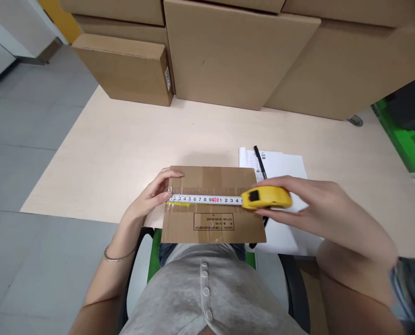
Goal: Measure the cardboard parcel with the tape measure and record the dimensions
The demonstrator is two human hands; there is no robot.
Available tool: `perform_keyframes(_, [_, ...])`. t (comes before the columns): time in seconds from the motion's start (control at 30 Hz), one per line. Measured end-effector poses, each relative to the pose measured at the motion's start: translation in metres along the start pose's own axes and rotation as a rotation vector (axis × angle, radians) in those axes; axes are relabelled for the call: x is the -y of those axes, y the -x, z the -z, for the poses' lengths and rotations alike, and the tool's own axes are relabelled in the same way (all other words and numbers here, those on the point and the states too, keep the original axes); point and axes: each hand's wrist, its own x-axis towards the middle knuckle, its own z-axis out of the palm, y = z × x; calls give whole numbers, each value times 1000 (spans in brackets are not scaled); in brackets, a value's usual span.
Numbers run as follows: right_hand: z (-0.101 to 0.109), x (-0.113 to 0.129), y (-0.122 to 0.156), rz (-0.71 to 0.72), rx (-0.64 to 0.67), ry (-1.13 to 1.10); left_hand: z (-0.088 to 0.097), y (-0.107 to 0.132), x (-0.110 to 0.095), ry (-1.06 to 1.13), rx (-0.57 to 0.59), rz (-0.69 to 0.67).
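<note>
I have a pale table (pixel 89 153) in front of me with a light wood-like top, and beyond its left edge a grey tiled floor (pixel 22 172) runs toward a white wall and a yellow patch at the upper left. Big plain brown cartons (pixel 224 56) stand along the far side of the table, a smaller flat carton (pixel 123 70) leaning among them at the left; the black-and-white label on its narrow side is too small for me to read. The cardboard box (pixel 214 179) is over the table's near edge, just before the wearer's grey shirt (pixel 207 288); I cannot tell if it rests on the top. My left hand (pixel 155 190) grips its left end, thumb by the tape's tip, and my right hand (pixel 305 200) pinches the yellow tape measure (pixel 273 197) between thumb and fingers at the box's right side. The white blade (pixel 207 200) lies straight across the box, black figures from 2 to 9, then 10 on red, then 1 to 4 before the case. Below it a framed block of print sits upside down, too fine to make out. Printed paper (pixel 287 163) and a black pen (pixel 259 160) lie behind, at the right
</note>
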Motion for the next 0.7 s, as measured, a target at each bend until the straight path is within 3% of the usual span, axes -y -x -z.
perform_keyframes(0.23, [-42,43,-68,141,193,-76,0,1,6,17,-12,11])
perform_keyframes(0.4, [-63,57,-93,295,183,-143,9,2,16,58,56,-66])
perform_keyframes(0.53, [-75,55,-97,432,113,-258,15,2,13,-11,147,-24])
perform_keyframes(0.6, [-73,51,-89,413,31,-343,15,4,8,-15,154,18])
perform_keyframes(0.7, [-58,33,-66,156,-159,-480,9,10,3,66,105,110])
